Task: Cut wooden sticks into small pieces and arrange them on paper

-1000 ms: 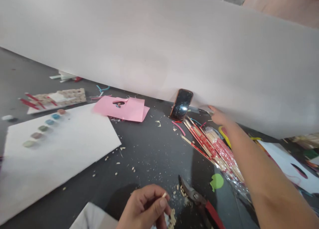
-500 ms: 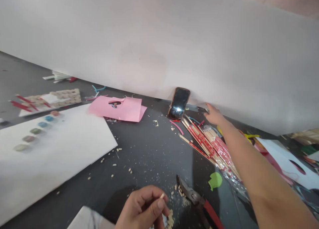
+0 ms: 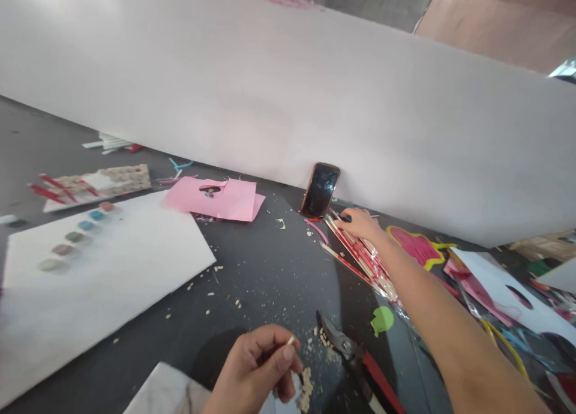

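Bottom centre, my left hand [image 3: 258, 369] pinches a pale stub [image 3: 291, 340], best held steady near the cutters [image 3: 345, 346]; right of centre, my right hand [image 3: 345, 219] curls over red-and-pale sticks [image 3: 360, 255], grip unclear, wanting care beside the leaning phone [image 3: 320, 189].

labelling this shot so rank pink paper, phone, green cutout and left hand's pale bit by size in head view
Largest first: pink paper, phone, green cutout, then the pale bit in the left hand, partly hidden.

Wooden sticks [image 3: 353, 248], glossy plastic wrap [image 3: 399, 310] (crinkled), smooth matt pink paper [image 3: 234, 199] — and metal pruner blades [image 3: 332, 329].
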Demonstrator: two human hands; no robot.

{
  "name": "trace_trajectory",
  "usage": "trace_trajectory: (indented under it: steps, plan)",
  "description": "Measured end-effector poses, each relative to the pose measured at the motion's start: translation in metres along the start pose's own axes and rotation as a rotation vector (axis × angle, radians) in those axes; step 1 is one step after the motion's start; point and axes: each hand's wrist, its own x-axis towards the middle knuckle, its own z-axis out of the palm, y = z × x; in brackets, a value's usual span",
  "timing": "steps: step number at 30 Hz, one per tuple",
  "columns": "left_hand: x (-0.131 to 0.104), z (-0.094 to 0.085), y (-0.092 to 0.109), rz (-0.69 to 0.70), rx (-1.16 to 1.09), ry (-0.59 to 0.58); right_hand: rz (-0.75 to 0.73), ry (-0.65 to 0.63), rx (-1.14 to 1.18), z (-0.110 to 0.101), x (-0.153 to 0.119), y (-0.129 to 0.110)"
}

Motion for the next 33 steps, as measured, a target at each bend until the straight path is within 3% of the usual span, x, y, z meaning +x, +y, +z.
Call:
trace_trajectory:
  steps: [4, 10, 15, 20, 28, 33]
  plan:
    - [-0.002, -0.001, 0.004, 0.009, 0.03, -0.021, 0.101, -0.028, -0.049, 0.006, -0.007, -0.014]
    - [-0.003, -0.002, 0.01, 0.017, 0.05, -0.047, 0.154, -0.005, -0.106, -0.003, -0.013, -0.012]
    - [-0.006, -0.001, 0.01, 0.022, 0.097, -0.056, 0.044, 0.104, -0.118, -0.006, -0.02, -0.017]
    - [-0.005, 0.0, 0.001, 0.022, 0.099, -0.013, -0.09, 0.142, -0.079, -0.003, -0.005, -0.027]
    - [0.004, -0.001, -0.01, -0.017, -0.031, -0.002, -0.247, 0.03, -0.03, 0.011, 0.036, -0.03]
    - [0.004, -0.001, -0.007, -0.023, -0.068, 0.008, -0.317, -0.001, -0.007, 0.015, 0.04, -0.017]
